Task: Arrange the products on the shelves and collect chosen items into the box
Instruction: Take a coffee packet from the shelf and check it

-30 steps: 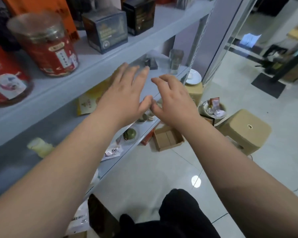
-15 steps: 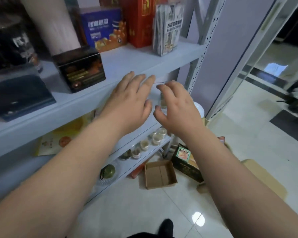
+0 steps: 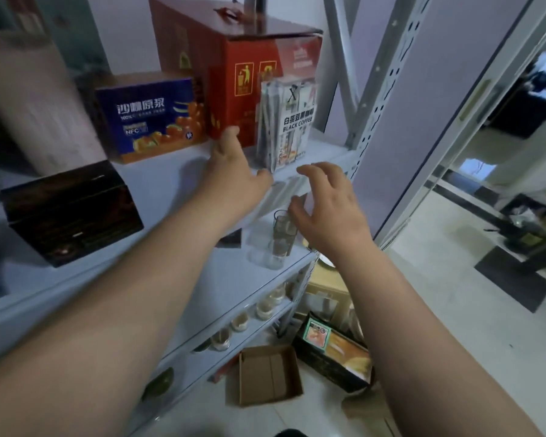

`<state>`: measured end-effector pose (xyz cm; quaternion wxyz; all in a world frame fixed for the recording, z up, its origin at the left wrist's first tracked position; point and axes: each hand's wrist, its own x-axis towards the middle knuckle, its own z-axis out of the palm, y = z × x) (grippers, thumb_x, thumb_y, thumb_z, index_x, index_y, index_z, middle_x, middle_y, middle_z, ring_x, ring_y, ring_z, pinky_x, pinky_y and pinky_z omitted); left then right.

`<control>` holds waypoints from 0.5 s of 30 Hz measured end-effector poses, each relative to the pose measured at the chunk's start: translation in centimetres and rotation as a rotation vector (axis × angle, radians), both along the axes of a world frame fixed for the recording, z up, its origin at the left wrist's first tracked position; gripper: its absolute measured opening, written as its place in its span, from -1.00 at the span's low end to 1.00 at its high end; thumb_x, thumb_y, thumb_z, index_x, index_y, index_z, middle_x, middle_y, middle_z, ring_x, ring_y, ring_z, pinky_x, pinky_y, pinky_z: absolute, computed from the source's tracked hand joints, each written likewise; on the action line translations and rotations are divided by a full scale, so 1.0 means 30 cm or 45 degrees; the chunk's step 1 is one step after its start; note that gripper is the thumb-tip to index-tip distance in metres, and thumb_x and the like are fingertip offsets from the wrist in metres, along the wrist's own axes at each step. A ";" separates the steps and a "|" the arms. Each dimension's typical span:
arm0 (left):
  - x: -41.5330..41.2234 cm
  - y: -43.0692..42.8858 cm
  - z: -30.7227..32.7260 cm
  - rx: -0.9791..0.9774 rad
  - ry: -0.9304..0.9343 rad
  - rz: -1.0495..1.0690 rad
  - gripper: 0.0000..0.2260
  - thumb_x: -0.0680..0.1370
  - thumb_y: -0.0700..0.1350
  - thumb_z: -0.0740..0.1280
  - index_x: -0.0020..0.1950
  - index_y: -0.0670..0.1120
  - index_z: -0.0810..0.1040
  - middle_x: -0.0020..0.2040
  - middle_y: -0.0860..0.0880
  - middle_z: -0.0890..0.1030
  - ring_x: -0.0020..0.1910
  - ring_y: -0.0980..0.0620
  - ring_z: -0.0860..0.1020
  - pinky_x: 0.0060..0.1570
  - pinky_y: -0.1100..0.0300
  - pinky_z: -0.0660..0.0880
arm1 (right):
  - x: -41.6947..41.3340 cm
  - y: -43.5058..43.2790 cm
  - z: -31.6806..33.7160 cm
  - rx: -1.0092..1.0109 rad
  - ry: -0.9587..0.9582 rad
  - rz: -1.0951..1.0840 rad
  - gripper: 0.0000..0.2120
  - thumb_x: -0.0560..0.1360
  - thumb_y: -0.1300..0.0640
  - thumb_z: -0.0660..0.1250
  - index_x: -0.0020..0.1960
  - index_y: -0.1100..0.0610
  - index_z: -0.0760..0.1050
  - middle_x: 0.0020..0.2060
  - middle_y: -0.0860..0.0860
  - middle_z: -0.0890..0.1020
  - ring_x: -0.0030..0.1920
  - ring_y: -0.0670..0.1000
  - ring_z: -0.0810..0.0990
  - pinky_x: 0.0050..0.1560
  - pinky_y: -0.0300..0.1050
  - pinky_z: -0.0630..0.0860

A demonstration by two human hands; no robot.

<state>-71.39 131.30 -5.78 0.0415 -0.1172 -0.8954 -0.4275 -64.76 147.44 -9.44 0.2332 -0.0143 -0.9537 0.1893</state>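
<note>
standing upright near the shelf (image 3: 171,171) edge: black coffee pack (image 3: 286,124), just beside red box (image 3: 249,67). left hand (image 3: 234,181) at its left, fingers straight, possibly touching, grasping nothing. right hand (image 3: 328,209) lower, fingers loosely curled, empty.

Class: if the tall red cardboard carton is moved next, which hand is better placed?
Left, probably. The left hand reaches the base of the tall red cardboard carton; the right hand sits lower, before the grey metal shelf, with the clear pack of coffee sachets in its way.
</note>
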 end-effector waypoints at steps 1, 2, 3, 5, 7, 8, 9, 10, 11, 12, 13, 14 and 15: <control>-0.029 0.015 0.004 0.035 -0.025 0.004 -0.26 0.56 0.01 0.43 0.60 -0.06 0.08 0.53 -0.11 0.30 0.38 -0.08 0.41 0.21 0.13 0.36 | -0.021 0.015 0.007 -0.029 0.018 0.002 -0.55 0.60 0.06 0.31 0.47 0.12 0.42 0.41 0.10 0.42 0.43 0.11 0.37 0.34 0.02 0.39; -0.056 0.030 0.003 0.082 -0.039 0.011 -0.25 0.53 0.05 0.47 0.58 -0.08 0.12 0.48 -0.10 0.35 0.30 -0.04 0.43 0.15 0.14 0.36 | -0.042 0.029 0.012 -0.059 0.046 0.019 -0.57 0.60 0.07 0.32 0.45 0.13 0.44 0.40 0.11 0.43 0.41 0.12 0.39 0.35 0.03 0.39; -0.078 0.047 0.002 0.125 -0.050 0.019 -0.24 0.51 0.08 0.50 0.55 -0.09 0.16 0.43 -0.08 0.38 0.24 -0.01 0.44 0.12 0.14 0.37 | -0.063 0.042 0.014 -0.098 0.062 0.037 -0.58 0.60 0.08 0.32 0.43 0.13 0.45 0.38 0.11 0.44 0.39 0.13 0.41 0.34 0.00 0.39; -0.113 0.083 -0.006 0.200 -0.056 0.042 -0.22 0.45 0.13 0.54 0.50 -0.09 0.22 0.41 -0.06 0.42 0.26 -0.02 0.47 0.17 0.08 0.44 | -0.099 0.067 0.023 -0.188 0.046 0.050 -0.61 0.62 0.06 0.29 0.42 0.10 0.45 0.36 0.07 0.44 0.37 0.11 0.42 0.28 -0.12 0.34; -0.144 0.120 -0.014 0.256 -0.044 0.060 -0.24 0.43 0.13 0.55 0.47 -0.09 0.26 0.41 -0.08 0.46 0.32 -0.08 0.50 0.24 0.03 0.47 | -0.142 0.095 0.031 -0.293 0.060 0.061 -0.63 0.63 0.02 0.28 0.42 0.08 0.43 0.35 0.03 0.44 0.36 0.04 0.43 0.23 -0.19 0.31; -0.154 0.134 -0.015 0.264 -0.037 0.065 -0.28 0.45 0.11 0.54 0.47 -0.09 0.28 0.41 -0.09 0.47 0.32 -0.10 0.50 0.22 0.06 0.47 | -0.166 0.108 0.037 -0.351 0.088 0.073 -0.62 0.64 0.00 0.28 0.42 0.07 0.42 0.34 0.01 0.45 0.35 0.00 0.43 0.24 -0.18 0.35; -0.159 0.145 -0.014 0.252 -0.028 0.075 -0.34 0.48 0.08 0.52 0.46 -0.09 0.30 0.40 -0.09 0.49 0.32 -0.09 0.51 0.18 0.11 0.46 | -0.195 0.120 0.046 -0.415 0.120 0.090 -0.61 0.64 -0.03 0.28 0.42 0.07 0.41 0.34 -0.01 0.46 0.34 -0.05 0.43 0.26 -0.14 0.40; -0.164 0.151 -0.013 0.240 -0.016 0.093 -0.40 0.52 0.05 0.49 0.46 -0.09 0.33 0.39 -0.08 0.50 0.30 -0.08 0.53 0.13 0.15 0.44 | -0.225 0.131 0.062 -0.487 0.143 0.107 -0.59 0.63 -0.06 0.29 0.43 0.07 0.40 0.33 -0.03 0.46 0.32 -0.09 0.43 0.27 -0.12 0.44; -0.162 0.155 -0.009 0.254 0.000 0.113 -0.45 0.55 0.02 0.46 0.45 -0.08 0.34 0.37 -0.05 0.52 0.27 -0.04 0.54 0.10 0.19 0.43 | -0.253 0.140 0.080 -0.577 0.150 0.135 -0.57 0.63 -0.09 0.29 0.44 0.05 0.38 0.31 -0.06 0.47 0.31 -0.13 0.43 0.27 -0.14 0.45; -0.153 0.152 -0.005 0.306 0.017 0.131 -0.50 0.57 -0.01 0.44 0.43 -0.07 0.35 0.34 0.00 0.53 0.22 0.02 0.55 0.08 0.22 0.43 | -0.281 0.144 0.096 -0.682 0.144 0.187 -0.57 0.64 -0.11 0.28 0.44 0.03 0.37 0.28 -0.11 0.49 0.29 -0.16 0.46 0.25 -0.20 0.45; -0.135 0.147 0.001 0.396 0.019 0.137 -0.56 0.59 -0.04 0.42 0.40 -0.04 0.35 0.28 0.06 0.54 0.15 0.11 0.55 0.05 0.28 0.43 | -0.301 0.144 0.112 -0.813 0.128 0.262 -0.57 0.64 -0.12 0.27 0.45 0.01 0.35 0.24 -0.15 0.51 0.26 -0.19 0.49 0.22 -0.28 0.45; -0.120 0.140 0.005 0.516 0.009 0.142 -0.62 0.61 -0.08 0.39 0.36 0.00 0.34 0.22 0.12 0.54 0.09 0.18 0.55 0.03 0.30 0.46 | -0.327 0.145 0.124 -0.947 0.087 0.340 -0.56 0.64 -0.15 0.23 0.46 0.00 0.34 0.22 -0.16 0.53 0.23 -0.21 0.53 0.19 -0.32 0.45; -0.103 0.133 0.010 0.642 -0.009 0.146 -0.68 0.62 -0.11 0.36 0.31 0.04 0.33 0.18 0.15 0.55 0.06 0.20 0.58 0.03 0.27 0.53 | -0.349 0.139 0.137 -1.072 0.022 0.430 -0.54 0.63 -0.19 0.18 0.46 -0.01 0.34 0.21 -0.13 0.56 0.22 -0.19 0.56 0.21 -0.28 0.48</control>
